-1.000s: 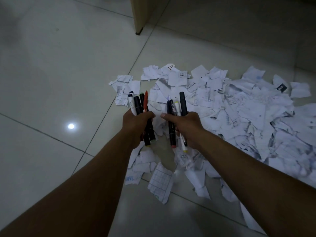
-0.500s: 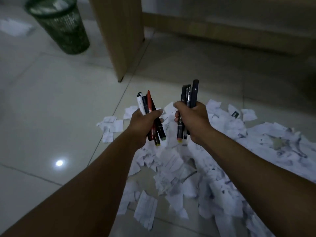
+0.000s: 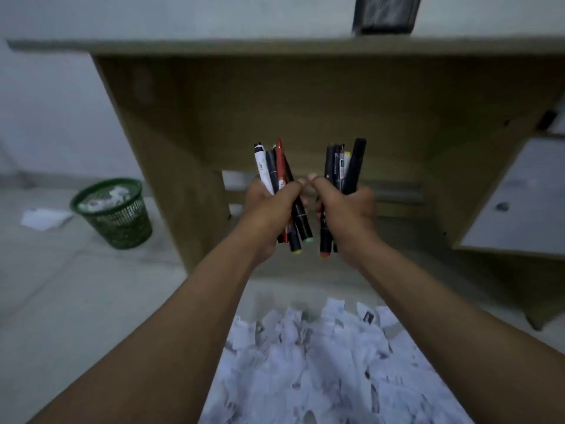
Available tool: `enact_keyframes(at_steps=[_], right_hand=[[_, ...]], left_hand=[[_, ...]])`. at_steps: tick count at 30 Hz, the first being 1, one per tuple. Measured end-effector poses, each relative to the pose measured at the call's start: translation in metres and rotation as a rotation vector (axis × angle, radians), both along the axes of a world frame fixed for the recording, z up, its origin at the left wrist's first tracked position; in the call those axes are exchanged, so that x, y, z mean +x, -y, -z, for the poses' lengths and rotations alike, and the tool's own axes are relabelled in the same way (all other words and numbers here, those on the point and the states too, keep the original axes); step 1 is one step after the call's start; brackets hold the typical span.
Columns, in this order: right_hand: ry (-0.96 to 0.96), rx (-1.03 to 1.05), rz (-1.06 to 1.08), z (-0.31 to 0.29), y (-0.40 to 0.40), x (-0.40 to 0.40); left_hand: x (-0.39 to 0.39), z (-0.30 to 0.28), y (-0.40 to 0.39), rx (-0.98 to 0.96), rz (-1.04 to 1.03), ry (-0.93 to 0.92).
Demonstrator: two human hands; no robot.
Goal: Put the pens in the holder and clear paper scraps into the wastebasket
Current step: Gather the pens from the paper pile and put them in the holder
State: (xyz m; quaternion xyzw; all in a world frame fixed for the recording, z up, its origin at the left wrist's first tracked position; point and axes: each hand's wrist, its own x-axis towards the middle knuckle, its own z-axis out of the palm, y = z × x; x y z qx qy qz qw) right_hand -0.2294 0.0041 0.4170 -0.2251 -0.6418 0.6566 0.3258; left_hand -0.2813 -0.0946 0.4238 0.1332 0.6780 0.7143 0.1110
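Pens are held upright in two bunches in front of a wooden desk. The left bunch, gripped by the left hand with fingers curled round it, is made up of smooth cylindrical barrels: one white, one red, the rest black, with coloured end caps showing below the palm. The right bunch, mostly black barrels with one orange end cap at the bottom, is clasped in the same way by the right hand. The two thumbs nearly touch. Torn paper scraps, white, crumpled and jagged-edged, are heaped on the glossy tiled floor between the forearms. A round green mesh wastebasket, tapering downward and filled with white paper, is set on the floor well to the left, beside the desk's flat side panel. A blurred dark box-shaped object is seen on the desktop.
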Motion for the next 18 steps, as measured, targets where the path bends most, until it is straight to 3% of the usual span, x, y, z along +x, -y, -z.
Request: enact_keyframes(at_steps=[10,18], right_hand=[[-0.254,0.052,-0.013,-0.152,-0.039,0.010],[-0.324,-0.015,0.062,-0.221,-0.081,0.001]], left_hand=[[0.002,-0.155,-0.029,0.044,-0.041,-0.251],[-0.008,-0.228,-0.067,0.198,-0.109,-0.288]])
